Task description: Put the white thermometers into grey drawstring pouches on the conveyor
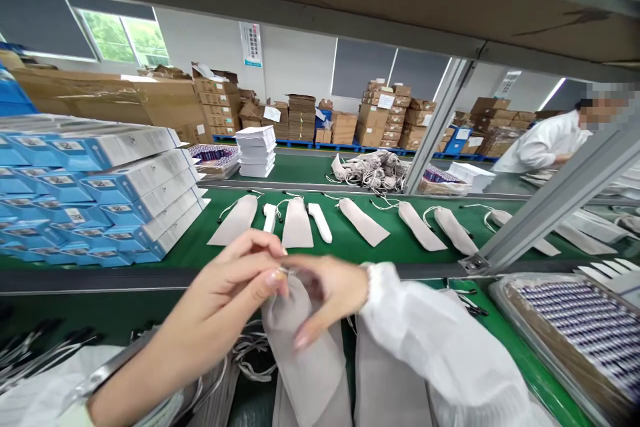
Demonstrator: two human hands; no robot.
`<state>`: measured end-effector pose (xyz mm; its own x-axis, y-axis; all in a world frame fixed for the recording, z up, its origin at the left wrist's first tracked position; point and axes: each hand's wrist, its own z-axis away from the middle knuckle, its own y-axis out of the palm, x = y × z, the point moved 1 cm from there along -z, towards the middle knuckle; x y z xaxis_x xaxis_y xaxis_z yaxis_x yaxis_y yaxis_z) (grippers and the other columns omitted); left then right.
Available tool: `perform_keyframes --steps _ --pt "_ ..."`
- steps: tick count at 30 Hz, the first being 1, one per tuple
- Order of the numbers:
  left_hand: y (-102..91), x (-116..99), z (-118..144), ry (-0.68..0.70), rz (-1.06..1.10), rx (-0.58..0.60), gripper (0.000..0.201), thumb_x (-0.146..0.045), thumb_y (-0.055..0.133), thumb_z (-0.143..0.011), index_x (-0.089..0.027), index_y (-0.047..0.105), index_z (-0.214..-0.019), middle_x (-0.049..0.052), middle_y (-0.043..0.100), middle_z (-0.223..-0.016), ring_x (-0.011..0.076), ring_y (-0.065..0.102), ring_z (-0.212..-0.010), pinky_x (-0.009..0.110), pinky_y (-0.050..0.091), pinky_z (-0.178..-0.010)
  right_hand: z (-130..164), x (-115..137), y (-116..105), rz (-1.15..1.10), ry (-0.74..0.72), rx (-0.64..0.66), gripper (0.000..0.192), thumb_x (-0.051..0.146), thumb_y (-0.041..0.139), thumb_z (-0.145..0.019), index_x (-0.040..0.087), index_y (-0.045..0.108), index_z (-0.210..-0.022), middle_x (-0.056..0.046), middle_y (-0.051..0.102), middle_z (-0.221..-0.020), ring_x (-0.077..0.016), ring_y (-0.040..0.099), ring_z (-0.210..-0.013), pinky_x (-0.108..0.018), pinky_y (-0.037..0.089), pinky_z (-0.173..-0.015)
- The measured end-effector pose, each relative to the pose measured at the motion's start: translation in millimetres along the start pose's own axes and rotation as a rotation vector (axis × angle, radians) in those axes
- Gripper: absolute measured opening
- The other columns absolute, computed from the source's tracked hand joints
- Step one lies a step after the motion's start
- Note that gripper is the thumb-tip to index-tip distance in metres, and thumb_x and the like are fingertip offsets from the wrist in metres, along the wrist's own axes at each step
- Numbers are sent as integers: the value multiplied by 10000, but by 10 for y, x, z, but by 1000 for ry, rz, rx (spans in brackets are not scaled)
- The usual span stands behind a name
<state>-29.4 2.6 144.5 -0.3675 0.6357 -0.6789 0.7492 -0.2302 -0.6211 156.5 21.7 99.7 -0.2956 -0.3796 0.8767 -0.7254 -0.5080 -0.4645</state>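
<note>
— What do we take in first, going by size?

— The green bench [350, 240] running across the view. At ten o'clock on it we see stacked blue-and-white boxes [100, 193]; at four o'clock a tray of small purple-and-white items [590, 327]. Along the middle belt lies a row of flat grey pouches [363, 220], each with its long axis running from near to far, drawstring ends at the far side, and two white sticks [320, 221] among them. At two o'clock a person in a white coat [543, 140] is working at another part of the line.

— And where is the grey pouch we are handling?

— At six o'clock, low and centre. The grey pouch [307, 353] hangs lengthwise, its long axis near upright, mouth pointing up towards twelve, body falling to the bottom edge.

— How do our hands hold it?

— Our left hand [240, 280] has its grip closed, thumb and forefinger pinched on the pouch's top edge. Our right hand [325, 290], in a white sleeve [440, 347], pinches the same mouth from the other side, with one finger stretched down over the cloth. More pouches [385, 373] lie underneath, at five o'clock.
</note>
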Motion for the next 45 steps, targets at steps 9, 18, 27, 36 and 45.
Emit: perform_keyframes --steps 9,18,27,36,45 --pt "331 484 -150 45 -235 103 384 -340 365 -861 -271 342 -1238 21 349 -1318 175 312 -1206 339 256 -1001 453 -303 -1227 681 572 -1128 551 387 545 -670 144 396 -1143 -112 586 -879 -249 561 -830 -394 419 -711" --pt "779 719 -36 143 -497 310 258 -287 360 -875 -200 514 -1063 52 560 -1027 195 510 -951 331 417 -790 283 -1183 -1208 1069 876 -754 506 443 409 -794 232 362 -1251 -152 476 -1159 -308 445 -1059 -438 328 -839" --pt "832 627 66 271 -716 205 200 -154 364 -860 -132 556 -910 69 562 -817 200 502 -783 336 418 -696 -125 -1512 -820 565 680 -664 467 177 569 -717 204 443 -1166 -134 537 -1038 -278 490 -1023 -427 330 -874" --pt "571 454 -58 64 -361 427 175 -213 345 -876 -195 493 -784 -7 536 -815 160 458 -828 273 366 -702 24 -727 -909 -496 162 -635 784 195 544 -733 242 29 -1322 -57 566 -990 -167 601 -879 -354 483 -767" --pt "542 405 -25 -30 -126 295 155 -309 351 -868 -196 426 -794 -24 482 -792 106 462 -690 208 354 -612 -78 -130 -283 -729 -32 -373 1129 163 684 -600 471 -201 -1230 64 540 -827 -156 606 -805 -424 485 -745"
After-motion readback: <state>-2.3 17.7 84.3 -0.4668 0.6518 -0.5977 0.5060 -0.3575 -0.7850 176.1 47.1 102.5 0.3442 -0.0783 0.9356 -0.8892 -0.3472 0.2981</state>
